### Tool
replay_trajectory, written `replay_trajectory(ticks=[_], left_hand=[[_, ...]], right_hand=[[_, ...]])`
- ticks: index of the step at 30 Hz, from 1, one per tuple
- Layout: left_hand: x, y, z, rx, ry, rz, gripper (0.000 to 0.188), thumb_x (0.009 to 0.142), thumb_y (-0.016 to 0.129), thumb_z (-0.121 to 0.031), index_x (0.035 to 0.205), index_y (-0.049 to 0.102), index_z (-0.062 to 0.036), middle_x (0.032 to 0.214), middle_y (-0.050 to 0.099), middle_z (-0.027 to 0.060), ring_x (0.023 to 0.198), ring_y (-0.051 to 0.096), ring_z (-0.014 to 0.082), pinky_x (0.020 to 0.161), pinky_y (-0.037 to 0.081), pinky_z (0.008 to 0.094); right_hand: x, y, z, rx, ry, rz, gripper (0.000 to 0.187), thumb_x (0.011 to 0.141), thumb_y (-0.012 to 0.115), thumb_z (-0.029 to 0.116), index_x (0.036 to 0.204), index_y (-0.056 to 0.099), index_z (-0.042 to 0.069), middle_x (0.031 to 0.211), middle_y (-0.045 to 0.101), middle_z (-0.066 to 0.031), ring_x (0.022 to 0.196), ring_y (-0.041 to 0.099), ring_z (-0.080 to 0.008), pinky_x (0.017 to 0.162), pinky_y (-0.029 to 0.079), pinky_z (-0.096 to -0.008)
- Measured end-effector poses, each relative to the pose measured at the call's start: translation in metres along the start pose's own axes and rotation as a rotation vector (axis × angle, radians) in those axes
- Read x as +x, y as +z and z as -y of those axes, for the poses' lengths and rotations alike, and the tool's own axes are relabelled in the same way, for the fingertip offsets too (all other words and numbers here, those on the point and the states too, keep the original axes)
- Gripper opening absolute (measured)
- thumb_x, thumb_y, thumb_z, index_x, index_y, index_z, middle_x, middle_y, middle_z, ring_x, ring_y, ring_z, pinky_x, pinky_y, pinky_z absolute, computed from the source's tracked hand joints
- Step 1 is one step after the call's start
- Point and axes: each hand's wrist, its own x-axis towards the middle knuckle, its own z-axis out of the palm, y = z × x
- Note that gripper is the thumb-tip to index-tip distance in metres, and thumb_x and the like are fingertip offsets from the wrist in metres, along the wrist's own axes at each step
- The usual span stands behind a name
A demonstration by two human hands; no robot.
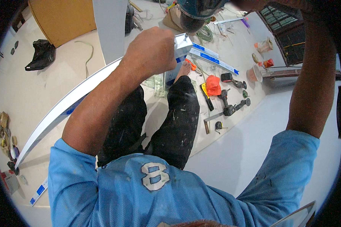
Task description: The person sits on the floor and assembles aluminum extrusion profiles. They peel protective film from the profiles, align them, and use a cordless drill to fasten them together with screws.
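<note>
My left hand (151, 51) is closed around the end of a long white frame profile (53, 117), which runs back under my forearm to the lower left. Against the upper face of that end rests the bit of a teal and black power drill (201, 9). My right hand (259, 4) is at the drill's rear by the top edge, dark and partly cut off, and appears wrapped around its handle. Below the profile's end, a bare foot (183, 70) shows on the floor.
More white profiles with blue film (212, 60) lie ahead. On the right are an orange-red cloth-like thing (213, 85), a yellow and black cutter (206, 94), a cordless drill (226, 104), a tape measure (218, 125) and a bucket (255, 73). A black bag (41, 55) lies left.
</note>
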Motion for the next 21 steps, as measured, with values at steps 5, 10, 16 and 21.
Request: replay_trajectory(ticks=[5, 10, 16, 21], left_hand=[[-0.004, 0.002, 0.000, -0.012, -0.025, 0.010, 0.020, 0.069, 0.083, -0.008, 0.085, 0.081, 0.0056, 0.079, 0.075, 0.0288, 0.074, 0.078, 0.0416, 0.076, 0.066, 0.0470], [0.000, 0.000, -0.001, -0.043, -0.020, 0.022, 0.019, 0.068, 0.082, -0.008, 0.083, 0.081, 0.0046, 0.080, 0.075, 0.0290, 0.075, 0.078, 0.0426, 0.076, 0.065, 0.0487], [-0.001, -0.003, 0.000, -0.031, -0.039, 0.016, 0.015, 0.070, 0.078, -0.007, 0.079, 0.079, 0.0041, 0.082, 0.075, 0.0295, 0.078, 0.077, 0.0448, 0.078, 0.064, 0.0516], [0.001, -0.008, -0.010, -0.070, -0.072, 0.088, 0.015, 0.070, 0.078, -0.007, 0.081, 0.080, 0.0038, 0.084, 0.075, 0.0301, 0.082, 0.077, 0.0456, 0.080, 0.064, 0.0524]], right_hand=[[0.000, 0.002, 0.002, 0.007, 0.008, 0.004, 0.064, 0.069, 0.092, 0.014, 0.131, 0.075, 0.006, 0.115, 0.080, -0.0165, 0.107, 0.076, -0.0305, 0.100, 0.058, -0.0446], [-0.005, -0.003, 0.009, -0.016, 0.041, 0.005, 0.065, 0.069, 0.092, 0.015, 0.131, 0.075, 0.006, 0.115, 0.080, -0.0165, 0.107, 0.076, -0.0306, 0.100, 0.058, -0.0446], [-0.008, -0.016, 0.016, -0.045, 0.015, 0.004, 0.065, 0.069, 0.092, 0.015, 0.131, 0.074, 0.006, 0.114, 0.080, -0.0166, 0.107, 0.076, -0.0306, 0.099, 0.058, -0.0445], [-0.020, -0.012, 0.018, -0.188, -0.041, 0.022, 0.064, 0.074, 0.094, 0.016, 0.134, 0.073, 0.006, 0.120, 0.080, -0.0172, 0.109, 0.075, -0.0308, 0.102, 0.057, -0.0448]])
